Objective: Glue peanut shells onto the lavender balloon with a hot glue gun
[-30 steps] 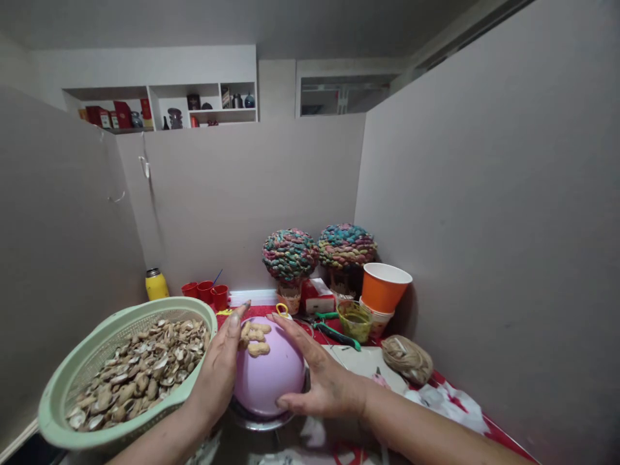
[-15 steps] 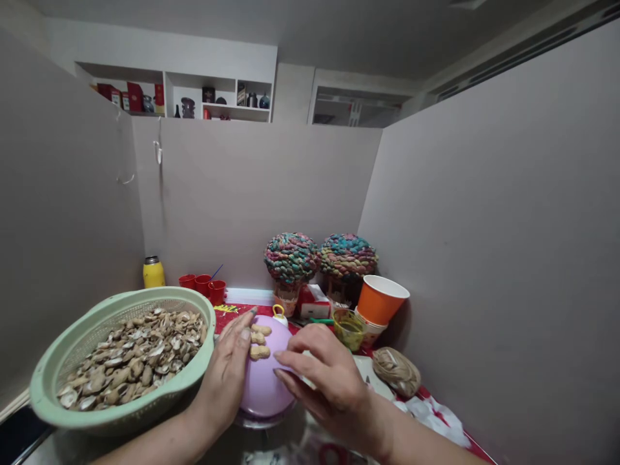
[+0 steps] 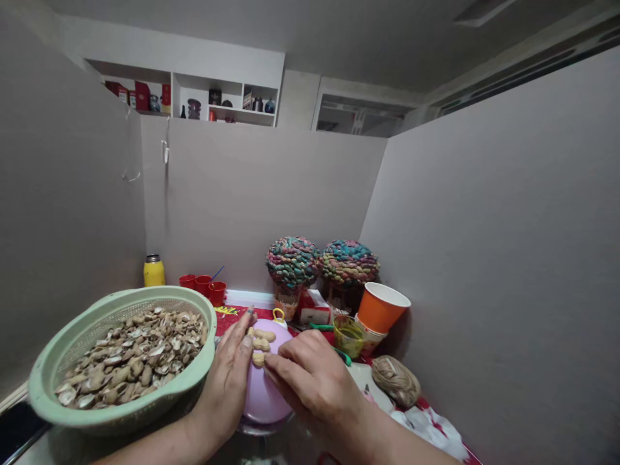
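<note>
A smooth purple dome [image 3: 266, 397] stands in front of me with several peanut shells [image 3: 261, 344] lying in a short row on its upper part. Along the dome's left side rests my left hand [image 3: 231, 368], its fingers extended and the thumb beside the shells. My right hand [image 3: 314, 371] is at the dome's right, with thumb and index fingertips closed at the nearest shell. The other fingers of that hand are curled, and its palm is hidden.
A green basket [image 3: 194, 381] of shells stands at the left. Behind are a yellow bottle [image 3: 154, 271], red cups [image 3: 217, 294] and two colourful ball-topped trees [image 3: 293, 261]. An orange cup [image 3: 382, 309], a yellow-green bowl [image 3: 347, 336] and twine [image 3: 396, 380] sit at the right.
My right hand has moved left, and its fingertips now meet the nearest shell. The shells sit slightly differently on the dome. The camera view has shifted a little.
</note>
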### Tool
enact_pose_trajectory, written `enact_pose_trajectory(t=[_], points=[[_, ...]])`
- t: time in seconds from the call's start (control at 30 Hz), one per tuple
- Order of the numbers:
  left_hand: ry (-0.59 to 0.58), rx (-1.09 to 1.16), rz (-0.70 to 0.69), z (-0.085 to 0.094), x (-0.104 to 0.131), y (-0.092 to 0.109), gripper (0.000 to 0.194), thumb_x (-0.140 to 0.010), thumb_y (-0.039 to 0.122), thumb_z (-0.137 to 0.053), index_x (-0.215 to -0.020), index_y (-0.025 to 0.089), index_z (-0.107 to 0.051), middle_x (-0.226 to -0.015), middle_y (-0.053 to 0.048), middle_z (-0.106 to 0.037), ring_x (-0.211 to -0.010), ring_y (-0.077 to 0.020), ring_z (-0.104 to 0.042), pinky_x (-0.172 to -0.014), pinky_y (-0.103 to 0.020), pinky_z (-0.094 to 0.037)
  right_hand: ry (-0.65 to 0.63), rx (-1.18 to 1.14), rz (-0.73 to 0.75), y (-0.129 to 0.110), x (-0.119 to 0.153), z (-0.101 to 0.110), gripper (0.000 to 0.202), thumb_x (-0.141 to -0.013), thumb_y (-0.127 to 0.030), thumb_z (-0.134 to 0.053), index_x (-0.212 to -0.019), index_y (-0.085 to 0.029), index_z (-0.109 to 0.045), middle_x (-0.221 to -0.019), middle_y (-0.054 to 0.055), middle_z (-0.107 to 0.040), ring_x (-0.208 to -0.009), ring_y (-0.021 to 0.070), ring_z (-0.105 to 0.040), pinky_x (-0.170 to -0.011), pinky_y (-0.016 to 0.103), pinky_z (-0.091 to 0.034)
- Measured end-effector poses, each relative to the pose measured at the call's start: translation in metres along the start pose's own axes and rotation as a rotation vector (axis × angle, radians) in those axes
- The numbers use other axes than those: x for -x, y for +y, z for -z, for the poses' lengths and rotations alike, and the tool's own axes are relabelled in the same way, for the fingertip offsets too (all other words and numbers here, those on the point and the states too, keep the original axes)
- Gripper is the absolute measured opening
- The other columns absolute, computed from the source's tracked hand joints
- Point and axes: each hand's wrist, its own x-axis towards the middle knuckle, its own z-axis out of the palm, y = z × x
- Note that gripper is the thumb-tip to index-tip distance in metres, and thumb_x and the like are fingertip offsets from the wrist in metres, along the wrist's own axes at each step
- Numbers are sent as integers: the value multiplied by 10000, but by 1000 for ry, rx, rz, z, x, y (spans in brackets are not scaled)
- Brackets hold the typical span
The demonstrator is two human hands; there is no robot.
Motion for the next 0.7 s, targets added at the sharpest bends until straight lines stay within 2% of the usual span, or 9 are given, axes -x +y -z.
enact_pose_trajectory(t=[0.23,0.4,0.7], points=[[-3,-51,-13,-1,0,-3,556,-977,456,-302,-1413,168,-491,-1505,-94,-466,-1422,-236,-340,-1213,-486,-170,-34,-27,-38,-4,1,-1,176,-987,-114,-474,-946,-111,-645,-802,91,-630,-714,200,-500,-667,341,-383],[2,-72,-3,-1,0,-5,546,-970,448,-304,-1385,166,-520,-1480,-96,-491,-1413,-244,-347,-1213,-504,-158,5,-58,-56,-1,5,-4,133,-970,-96,-502,-957,-107,-634,-817,98,-638,-726,205,-511,-680,348,-400],[-2,-107,-45,-2,1,-6,522,-976,431,-291,-1355,178,-547,-1455,-96,-516,-1389,-253,-378,-1197,-537,-193,-32,-82,-82,-2,3,-4,104,-965,-110,-531,-917,-120,-622,-807,90,-644,-722,201,-531,-679,344,-423]])
